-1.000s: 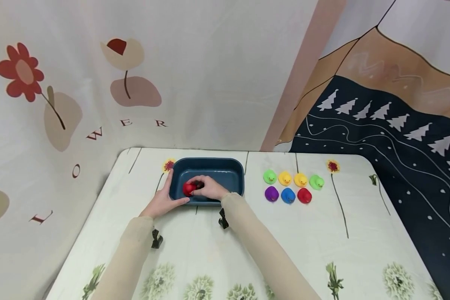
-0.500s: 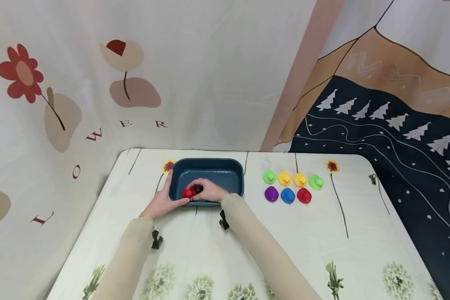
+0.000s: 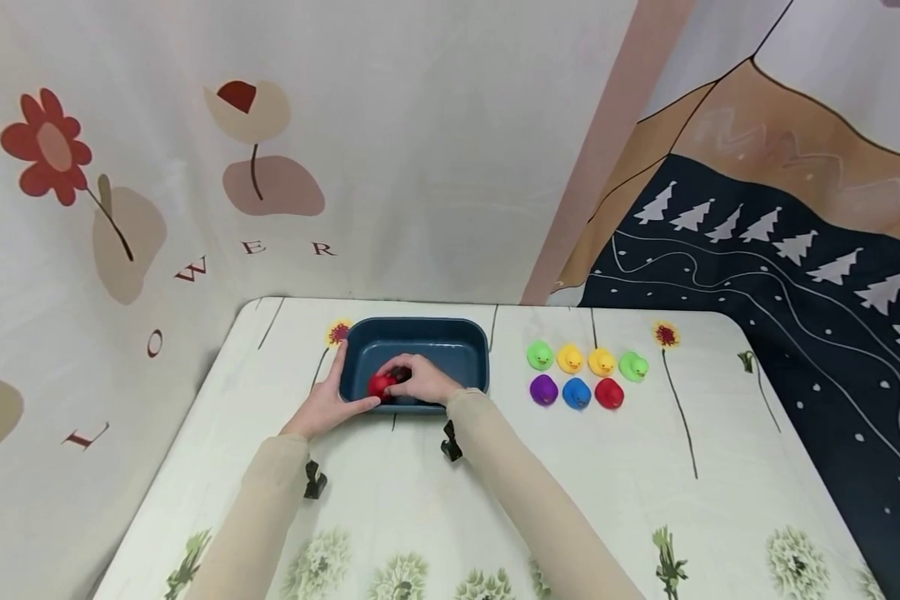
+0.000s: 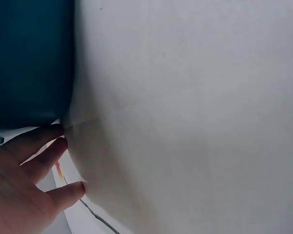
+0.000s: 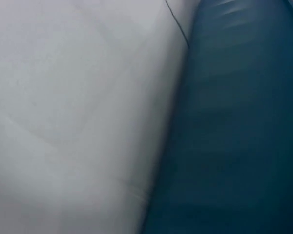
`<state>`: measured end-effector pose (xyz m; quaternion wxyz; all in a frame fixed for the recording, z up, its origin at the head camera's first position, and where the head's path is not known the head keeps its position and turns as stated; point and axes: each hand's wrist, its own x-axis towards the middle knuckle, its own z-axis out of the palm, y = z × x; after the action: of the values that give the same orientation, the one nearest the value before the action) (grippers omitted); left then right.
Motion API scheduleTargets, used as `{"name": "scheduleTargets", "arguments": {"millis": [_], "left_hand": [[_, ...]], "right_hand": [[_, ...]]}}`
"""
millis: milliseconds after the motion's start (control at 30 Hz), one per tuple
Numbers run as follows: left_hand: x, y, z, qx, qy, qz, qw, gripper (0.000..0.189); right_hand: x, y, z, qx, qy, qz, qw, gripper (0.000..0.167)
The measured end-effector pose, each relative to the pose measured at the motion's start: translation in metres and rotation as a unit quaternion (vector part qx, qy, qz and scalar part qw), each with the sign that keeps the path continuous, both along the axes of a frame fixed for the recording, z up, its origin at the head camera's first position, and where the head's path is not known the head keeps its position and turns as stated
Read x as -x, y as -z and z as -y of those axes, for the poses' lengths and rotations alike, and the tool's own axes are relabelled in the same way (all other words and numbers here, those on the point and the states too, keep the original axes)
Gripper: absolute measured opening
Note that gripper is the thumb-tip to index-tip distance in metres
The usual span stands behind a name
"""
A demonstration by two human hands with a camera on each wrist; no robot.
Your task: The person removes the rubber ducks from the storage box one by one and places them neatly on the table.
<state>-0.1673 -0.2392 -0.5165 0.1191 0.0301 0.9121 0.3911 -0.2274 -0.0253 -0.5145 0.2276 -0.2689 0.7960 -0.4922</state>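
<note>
A dark blue rectangular basin (image 3: 420,329) stands on the table. At its left end is my left hand (image 3: 326,410), thumb along the near rim and fingers stretched along the left side. The left wrist view shows these fingers spread, their tips at the basin's outer wall. Inside, at the near left, my right hand (image 3: 423,379) pinches a small red rounded thing (image 3: 378,384), about as big as the red rubber duck (image 3: 609,393) on the table. A dark patch shows between the fingers; its kind is unclear. The right wrist view shows only the basin's wall (image 5: 234,122) and tablecloth.
Right of the basin sit two rows of rubber ducks: green (image 3: 540,356), yellow (image 3: 570,358) and others behind, purple (image 3: 543,390) and blue (image 3: 576,393) with the red one in front. A patterned white cloth (image 3: 390,500) covers the table; printed curtains hang behind.
Within the basin, the red thing and my right hand's fingers shift slightly toward the near side. My left hand stays at the left end; the ducks stay in place.
</note>
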Motion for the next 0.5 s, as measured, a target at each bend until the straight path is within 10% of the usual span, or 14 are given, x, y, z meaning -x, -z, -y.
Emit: {"name": "scheduleTargets", "arguments": {"millis": [500], "left_hand": [[0.002, 0.001, -0.002, 0.004, -0.004, 0.008, 0.9999, 0.114]], "right_hand": [[-0.010, -0.021, -0.035, 0.025, 0.027, -0.015, 0.9992, 0.026]]}}
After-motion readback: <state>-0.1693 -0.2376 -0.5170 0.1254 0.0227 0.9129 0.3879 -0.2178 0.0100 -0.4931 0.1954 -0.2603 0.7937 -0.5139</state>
